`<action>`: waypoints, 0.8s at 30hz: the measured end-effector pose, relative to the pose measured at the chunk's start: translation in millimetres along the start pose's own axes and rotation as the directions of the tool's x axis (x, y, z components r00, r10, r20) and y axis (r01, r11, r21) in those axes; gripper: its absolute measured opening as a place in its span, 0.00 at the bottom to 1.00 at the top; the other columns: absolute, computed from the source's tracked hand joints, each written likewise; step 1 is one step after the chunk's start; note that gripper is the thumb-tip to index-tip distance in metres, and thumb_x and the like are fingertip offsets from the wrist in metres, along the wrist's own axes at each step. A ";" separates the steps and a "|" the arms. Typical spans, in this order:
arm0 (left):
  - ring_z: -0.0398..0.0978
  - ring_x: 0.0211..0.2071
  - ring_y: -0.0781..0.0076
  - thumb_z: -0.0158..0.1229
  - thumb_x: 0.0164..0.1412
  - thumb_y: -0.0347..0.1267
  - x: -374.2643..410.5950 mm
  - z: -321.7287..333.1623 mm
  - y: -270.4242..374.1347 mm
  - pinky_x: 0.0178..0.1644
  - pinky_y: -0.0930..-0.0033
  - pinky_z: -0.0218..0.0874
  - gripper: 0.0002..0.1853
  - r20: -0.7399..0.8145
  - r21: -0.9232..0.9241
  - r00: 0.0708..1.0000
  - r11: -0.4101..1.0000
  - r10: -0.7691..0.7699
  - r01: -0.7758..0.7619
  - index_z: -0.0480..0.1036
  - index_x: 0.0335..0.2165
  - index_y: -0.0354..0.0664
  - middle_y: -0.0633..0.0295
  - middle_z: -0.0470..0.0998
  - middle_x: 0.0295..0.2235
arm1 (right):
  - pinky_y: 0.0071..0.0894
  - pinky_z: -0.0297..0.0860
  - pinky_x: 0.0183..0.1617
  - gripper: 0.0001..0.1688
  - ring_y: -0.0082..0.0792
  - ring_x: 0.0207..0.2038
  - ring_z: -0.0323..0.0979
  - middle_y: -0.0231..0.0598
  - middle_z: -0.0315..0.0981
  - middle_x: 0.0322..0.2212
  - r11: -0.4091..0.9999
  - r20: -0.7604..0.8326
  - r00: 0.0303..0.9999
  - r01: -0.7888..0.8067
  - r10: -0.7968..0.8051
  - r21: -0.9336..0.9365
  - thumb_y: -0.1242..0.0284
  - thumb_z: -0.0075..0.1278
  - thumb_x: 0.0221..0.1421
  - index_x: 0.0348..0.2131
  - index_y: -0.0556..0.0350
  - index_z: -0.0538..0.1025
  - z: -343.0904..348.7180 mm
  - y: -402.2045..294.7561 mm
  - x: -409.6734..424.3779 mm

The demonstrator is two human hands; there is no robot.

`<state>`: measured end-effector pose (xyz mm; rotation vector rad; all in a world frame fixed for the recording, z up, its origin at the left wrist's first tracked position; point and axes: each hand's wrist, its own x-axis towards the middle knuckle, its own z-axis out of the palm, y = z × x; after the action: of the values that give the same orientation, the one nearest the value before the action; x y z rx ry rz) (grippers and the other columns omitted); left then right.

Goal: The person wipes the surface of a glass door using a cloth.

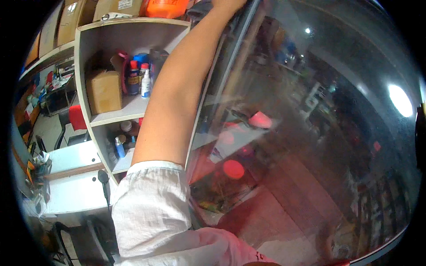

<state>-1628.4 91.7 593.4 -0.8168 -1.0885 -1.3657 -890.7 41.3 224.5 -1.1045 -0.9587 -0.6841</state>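
My left arm, in a white sleeve, reaches up along the edge of a large glass pane (299, 133). Only the wrist and part of my left hand (229, 4) show at the top edge of the view; the fingers are cut off. A dark grey, cloth-like item (200, 10) lies close beside the hand, and whether the hand holds it cannot be told. The pane, with a pale edge strip (238, 43), fills the right half and carries reflections of lamps and pink and red shapes. My right hand is out of view.
Left of the arm stands a white shelf unit (80, 76) with a cardboard box (104, 91), spray cans (133, 78), a white bottle (145, 83) and a blue bottle (119, 147). An orange container (166, 8) and cartons sit on top. White desktops (75, 191) and black chairs (81, 242) are lower left.
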 end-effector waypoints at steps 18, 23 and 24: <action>0.66 0.44 0.36 0.59 0.51 0.42 -340.6 -129.7 -17.3 0.49 0.50 0.58 0.29 0.259 0.183 0.795 0.836 -0.548 0.517 0.67 0.45 0.30 0.33 0.68 0.42 | 0.48 0.62 0.52 0.41 0.51 0.52 0.60 0.55 0.56 0.53 0.998 0.018 1.000 0.018 -0.016 -0.062 0.51 0.48 0.55 0.57 0.59 0.56 -1.9 2.0 0.6; 0.67 0.43 0.38 0.58 0.50 0.43 -213.8 -74.7 -11.6 0.47 0.50 0.59 0.30 0.180 0.030 0.936 0.953 -0.303 0.303 0.68 0.46 0.33 0.36 0.71 0.39 | 0.48 0.62 0.52 0.43 0.54 0.52 0.60 0.56 0.55 0.53 0.998 0.063 0.998 -0.008 0.012 -0.054 0.49 0.46 0.56 0.58 0.61 0.55 -1.7 -8.2 1.1; 0.69 0.39 0.40 0.58 0.50 0.44 -175.9 -61.4 -5.2 0.44 0.50 0.61 0.29 0.140 0.017 0.964 0.974 -0.227 0.227 0.68 0.46 0.34 0.38 0.72 0.37 | 0.48 0.62 0.52 0.43 0.54 0.52 0.60 0.56 0.55 0.53 0.998 0.063 0.998 -0.001 0.005 -0.065 0.49 0.46 0.56 0.58 0.61 0.55 -4.2 -10.7 2.2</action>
<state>-1607.0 93.7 408.3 -0.8159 -1.3258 -1.5151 -897.5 33.8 230.3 -1.1902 -0.9945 -0.6850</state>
